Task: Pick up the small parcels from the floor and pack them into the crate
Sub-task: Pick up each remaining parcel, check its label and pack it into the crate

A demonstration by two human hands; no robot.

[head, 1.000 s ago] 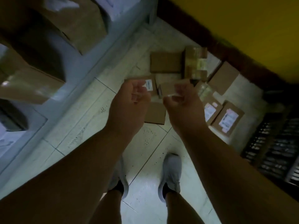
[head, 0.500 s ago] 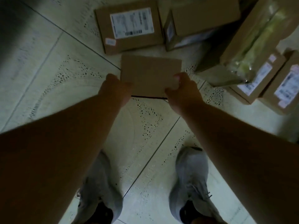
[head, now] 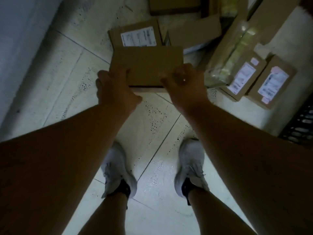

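Observation:
A plain brown cardboard parcel (head: 149,65) is held just above the tiled floor between both hands. My left hand (head: 115,89) grips its near left corner and my right hand (head: 184,83) grips its near right corner. Behind it on the floor lies a parcel with a white label (head: 135,35). To the right lie a long parcel with clear tape (head: 232,53) and two small labelled parcels (head: 243,77) (head: 272,82). A black slatted crate (head: 301,122) shows at the right edge.
More cardboard boxes (head: 176,5) lie at the top of the view. A pale wall or shelf base (head: 22,39) runs along the left. My two grey shoes (head: 116,170) (head: 191,165) stand on the tiles below the hands.
Both hands came down from chest height onto the plain parcel, closed on its near corners and raised it off the floor. The view has pulled back slightly since half a second ago.

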